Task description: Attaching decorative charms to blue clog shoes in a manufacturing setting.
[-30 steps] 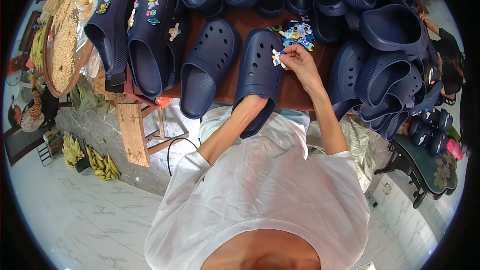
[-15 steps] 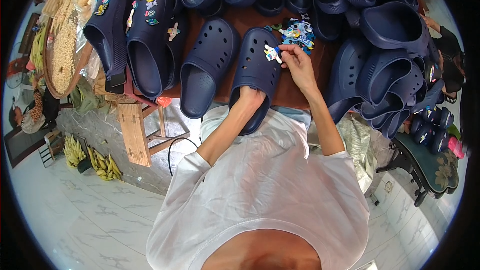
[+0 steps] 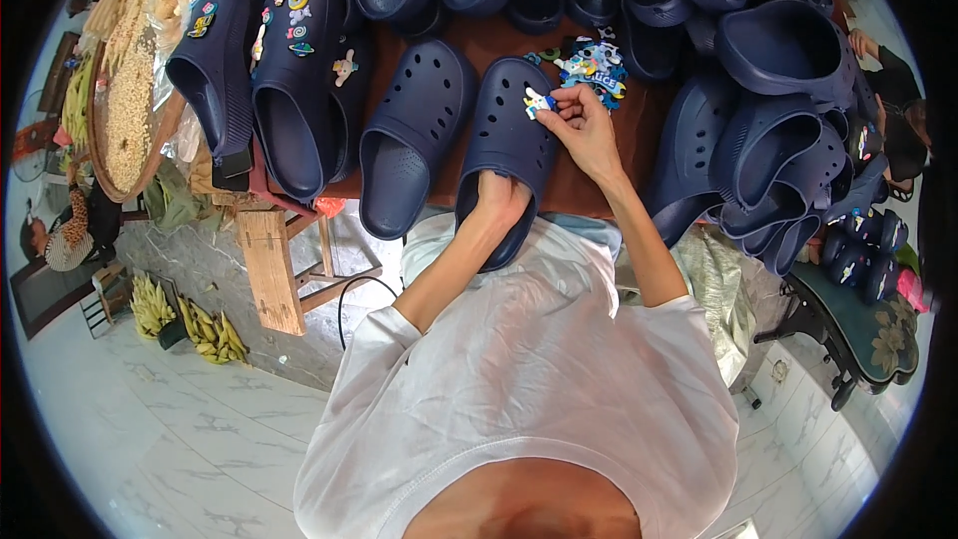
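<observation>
My left hand (image 3: 504,196) reaches inside a navy clog (image 3: 499,155) through its foot opening, so the fingers are hidden. Between the thumb and fingers of my right hand (image 3: 579,117) is a small white, blue and yellow shoe charm (image 3: 539,104), held against the holed upper of that clog. To the left lies a second plain navy clog (image 3: 417,85), apart from the first. Beyond my right hand a pile of colourful charms (image 3: 594,68) rests on the brown tabletop (image 3: 634,155). Further left, a clog (image 3: 299,70) carries several charms.
Many navy clogs crowd the far edge, and more are stacked (image 3: 763,145) at the right. A round tray of pale kernels (image 3: 127,125) stands far left. Below are a wooden stool (image 3: 271,269) and bananas (image 3: 212,331). Another person (image 3: 898,100) is at the right rim.
My right hand has moved slightly left with the charm, which is turned differently and sits closer over the clog's upper. My left hand stays inside the clog.
</observation>
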`<state>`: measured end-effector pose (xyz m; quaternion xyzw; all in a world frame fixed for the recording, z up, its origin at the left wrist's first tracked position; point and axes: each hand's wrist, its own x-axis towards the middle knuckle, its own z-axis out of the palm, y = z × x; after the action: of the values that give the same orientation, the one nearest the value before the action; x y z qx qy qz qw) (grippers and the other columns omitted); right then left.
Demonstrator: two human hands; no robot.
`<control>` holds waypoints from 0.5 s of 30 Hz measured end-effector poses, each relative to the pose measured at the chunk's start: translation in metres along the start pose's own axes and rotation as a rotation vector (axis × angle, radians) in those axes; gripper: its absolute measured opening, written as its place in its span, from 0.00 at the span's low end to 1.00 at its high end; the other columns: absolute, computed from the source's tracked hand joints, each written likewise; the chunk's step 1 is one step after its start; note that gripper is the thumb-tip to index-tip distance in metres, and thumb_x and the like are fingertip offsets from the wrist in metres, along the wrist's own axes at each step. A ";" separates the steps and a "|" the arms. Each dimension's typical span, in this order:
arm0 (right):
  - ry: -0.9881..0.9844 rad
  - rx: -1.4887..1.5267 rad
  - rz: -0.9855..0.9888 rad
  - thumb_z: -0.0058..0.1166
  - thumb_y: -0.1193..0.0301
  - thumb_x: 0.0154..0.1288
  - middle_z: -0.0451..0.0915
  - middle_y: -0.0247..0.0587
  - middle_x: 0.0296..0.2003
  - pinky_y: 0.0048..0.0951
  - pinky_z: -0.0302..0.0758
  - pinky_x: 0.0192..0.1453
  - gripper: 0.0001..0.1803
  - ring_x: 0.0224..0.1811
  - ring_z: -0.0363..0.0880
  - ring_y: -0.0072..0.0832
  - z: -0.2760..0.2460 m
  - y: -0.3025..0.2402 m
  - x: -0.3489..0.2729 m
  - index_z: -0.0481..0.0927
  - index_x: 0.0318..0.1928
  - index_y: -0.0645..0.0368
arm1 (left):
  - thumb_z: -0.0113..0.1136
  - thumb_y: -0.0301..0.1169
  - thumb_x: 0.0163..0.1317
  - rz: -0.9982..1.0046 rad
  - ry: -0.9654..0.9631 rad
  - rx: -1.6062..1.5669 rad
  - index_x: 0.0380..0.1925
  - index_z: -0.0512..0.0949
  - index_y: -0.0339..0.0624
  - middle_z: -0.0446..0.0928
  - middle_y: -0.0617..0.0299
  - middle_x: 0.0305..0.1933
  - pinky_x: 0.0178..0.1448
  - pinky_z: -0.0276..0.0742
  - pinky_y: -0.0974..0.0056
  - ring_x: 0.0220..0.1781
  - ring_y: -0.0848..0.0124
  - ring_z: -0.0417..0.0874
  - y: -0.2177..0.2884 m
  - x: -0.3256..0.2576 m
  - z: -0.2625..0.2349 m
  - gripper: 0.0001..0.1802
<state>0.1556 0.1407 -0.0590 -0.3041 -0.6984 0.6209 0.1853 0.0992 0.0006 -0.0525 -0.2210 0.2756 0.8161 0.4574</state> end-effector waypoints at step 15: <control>0.034 0.012 -0.042 0.66 0.72 0.61 0.77 0.35 0.40 0.21 0.76 0.40 0.16 0.37 0.75 0.19 -0.006 -0.007 -0.007 0.78 0.48 0.62 | 0.46 0.40 0.77 0.014 -0.024 0.023 0.62 0.70 0.40 0.74 0.58 0.64 0.68 0.73 0.59 0.63 0.66 0.76 0.001 0.000 -0.006 0.21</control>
<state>0.1630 0.1402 -0.0509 -0.2988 -0.6977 0.6157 0.2117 0.0992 -0.0039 -0.0569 -0.2039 0.2810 0.8186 0.4577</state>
